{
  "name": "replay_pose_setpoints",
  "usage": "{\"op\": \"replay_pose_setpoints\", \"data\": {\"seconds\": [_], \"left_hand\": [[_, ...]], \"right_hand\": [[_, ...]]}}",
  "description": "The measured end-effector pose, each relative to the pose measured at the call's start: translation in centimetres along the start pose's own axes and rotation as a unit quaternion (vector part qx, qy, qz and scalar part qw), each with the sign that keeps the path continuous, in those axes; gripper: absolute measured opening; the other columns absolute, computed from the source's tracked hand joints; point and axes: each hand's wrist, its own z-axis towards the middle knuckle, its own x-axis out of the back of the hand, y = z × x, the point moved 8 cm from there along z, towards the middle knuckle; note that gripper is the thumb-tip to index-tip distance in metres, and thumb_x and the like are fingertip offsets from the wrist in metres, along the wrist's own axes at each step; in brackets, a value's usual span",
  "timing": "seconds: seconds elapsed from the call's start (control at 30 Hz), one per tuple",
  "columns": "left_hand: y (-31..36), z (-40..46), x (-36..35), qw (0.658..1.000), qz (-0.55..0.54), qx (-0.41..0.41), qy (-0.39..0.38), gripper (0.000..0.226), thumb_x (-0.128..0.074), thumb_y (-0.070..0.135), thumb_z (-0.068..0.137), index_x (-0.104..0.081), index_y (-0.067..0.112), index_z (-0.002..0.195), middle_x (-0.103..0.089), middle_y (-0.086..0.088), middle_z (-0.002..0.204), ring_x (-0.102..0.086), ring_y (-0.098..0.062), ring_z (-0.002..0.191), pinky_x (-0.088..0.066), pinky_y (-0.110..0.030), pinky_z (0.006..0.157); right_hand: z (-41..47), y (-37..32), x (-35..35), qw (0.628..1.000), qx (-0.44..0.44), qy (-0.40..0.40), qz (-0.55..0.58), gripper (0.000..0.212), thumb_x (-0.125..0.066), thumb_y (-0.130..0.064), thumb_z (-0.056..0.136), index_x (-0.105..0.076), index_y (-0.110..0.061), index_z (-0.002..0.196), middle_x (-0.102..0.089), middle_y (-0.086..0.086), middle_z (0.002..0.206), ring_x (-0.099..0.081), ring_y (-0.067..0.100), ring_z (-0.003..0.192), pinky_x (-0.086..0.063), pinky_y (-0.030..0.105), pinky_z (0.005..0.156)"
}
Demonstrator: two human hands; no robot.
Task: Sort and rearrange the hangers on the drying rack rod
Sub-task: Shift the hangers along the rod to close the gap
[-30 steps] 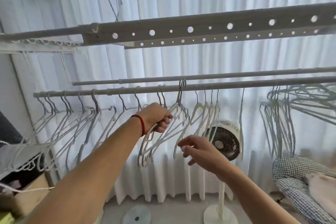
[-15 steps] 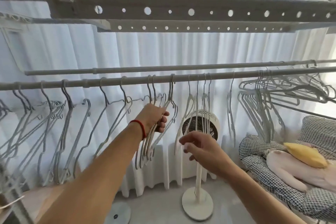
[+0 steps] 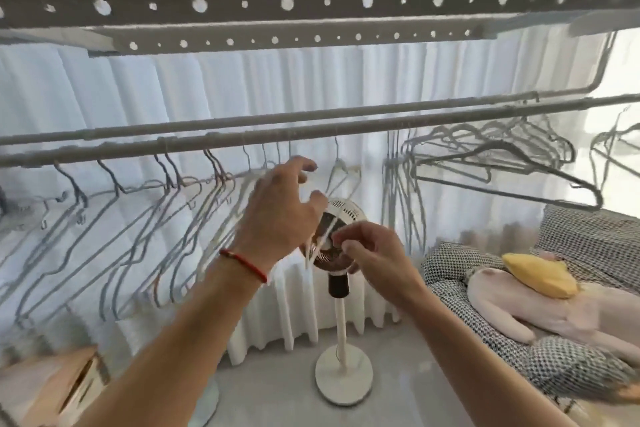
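Note:
The grey drying rack rod point(image 3: 346, 130) runs across the view, with a second rod point(image 3: 242, 121) just behind it. Several grey wire hangers point(image 3: 138, 218) hang on its left part and another bunch point(image 3: 485, 156) on its right. A few white hangers point(image 3: 341, 170) hang in the middle. My left hand point(image 3: 280, 208), with a red string on its wrist, is raised among the middle hangers with its fingers spread and holds nothing. My right hand point(image 3: 367, 246) is lower and to the right. Its fingertips pinch the lower arm of a white hanger point(image 3: 320, 243). The frame is motion-blurred.
Two perforated grey bars point(image 3: 311, 3) cross overhead. A white standing fan point(image 3: 343, 288) stands behind my hands before the white curtain point(image 3: 277, 87). A checked cushion chair point(image 3: 519, 340) with a pink plush toy point(image 3: 571, 308) is at the right. A wooden box point(image 3: 52, 388) sits bottom left.
My left hand has let go of the bunch of hangers and moved right with its fingers spread. My right hand has risen and taken a white hanger's arm. The view has swung right.

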Motion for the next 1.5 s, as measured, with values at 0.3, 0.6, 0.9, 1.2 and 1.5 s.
{"op": "replay_pose_setpoints", "data": {"seconds": [0.3,0.6,0.9,1.2,1.5], "left_hand": [[14.1,-0.4,-18.5,0.982,-0.153,-0.043,-0.104,0.058,-0.066,0.02,0.093,-0.043,0.029,0.146,-0.058,0.003,0.132,-0.054,-0.008,0.114,-0.049,-0.024,0.095],[18.4,3.6,-34.6,0.956,-0.24,0.042,-0.163,0.058,-0.066,0.022,0.091,-0.044,0.026,0.145,-0.052,0.0,0.144,-0.05,-0.014,0.128,-0.044,-0.035,0.106],[18.3,10.5,-45.6,0.936,-0.291,0.119,-0.159,0.072,-0.07,0.042,0.089,-0.035,0.027,0.15,-0.037,-0.007,0.155,-0.044,-0.026,0.137,-0.042,-0.047,0.111],[19.1,9.9,-49.6,0.818,-0.473,0.296,-0.137,0.125,-0.078,0.071,0.065,-0.004,0.037,0.16,-0.039,-0.008,0.159,-0.057,-0.026,0.13,-0.045,-0.051,0.11],[16.2,7.9,-45.7,0.818,-0.425,0.381,0.074,0.071,-0.065,0.043,0.082,-0.046,0.022,0.147,-0.062,-0.005,0.127,-0.067,-0.027,0.107,-0.062,-0.045,0.074]], "right_hand": [[-2.8,5.2,22.5,0.991,-0.018,0.131,0.01,0.026,-0.057,0.001,0.094,-0.075,-0.017,0.099,-0.077,0.0,0.095,-0.072,0.021,0.084,-0.061,0.038,0.073],[-0.5,9.7,36.0,0.953,-0.016,0.214,-0.216,0.037,-0.063,-0.01,0.096,-0.063,-0.017,0.132,-0.068,-0.003,0.129,-0.062,0.012,0.118,-0.052,0.033,0.101],[9.7,13.7,44.5,0.889,-0.041,0.19,-0.413,0.061,-0.064,-0.02,0.094,-0.041,-0.011,0.15,-0.06,0.011,0.133,-0.057,0.027,0.123,-0.048,0.041,0.1],[11.3,16.7,40.1,0.98,0.091,0.004,-0.179,0.018,-0.058,-0.028,0.099,-0.074,-0.028,0.108,-0.076,-0.009,0.089,-0.071,0.001,0.08,-0.059,0.023,0.07],[11.7,16.0,35.6,0.942,0.197,-0.23,-0.142,0.046,-0.057,-0.047,0.098,-0.057,-0.032,0.142,-0.047,-0.012,0.147,-0.044,0.002,0.134,-0.038,0.011,0.105]]}}
